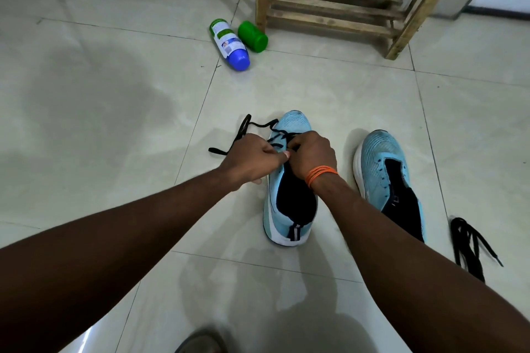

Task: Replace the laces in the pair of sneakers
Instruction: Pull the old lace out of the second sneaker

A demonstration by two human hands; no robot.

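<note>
Working on the shoe right under my grip: a light blue mesh sneaker with a white sole [295, 121], sitting on the pale tiled floor [114, 100] with the toe pointing away from me. My left hand [255, 158] and right hand [312, 156] are both curled tight, knuckle to knuckle over the front eyelets, pinching the flat black lace [243, 128]. The exact pinch point is hidden under my fingers, tbh.

The lace only crosses a row or two just beyond my grip, and its loose tail wanders off across the floor to the left of my left hand. On my side of the grip the eyelets look bare, and the tongue and collar gape open and dark.

Honest guess: I'm mid-lace on shoe one, either feeding it in or pulling the last bit out, can't tell which. The next move needs a clean hold on the tip and a straight pull through one eyelet without the flat lace twisting.

The second matching blue sneaker [381, 162] sits to the right of my right hand with no lace in it. A loose bundle of black lace [470, 241] lies further right and nearer me.
</note>
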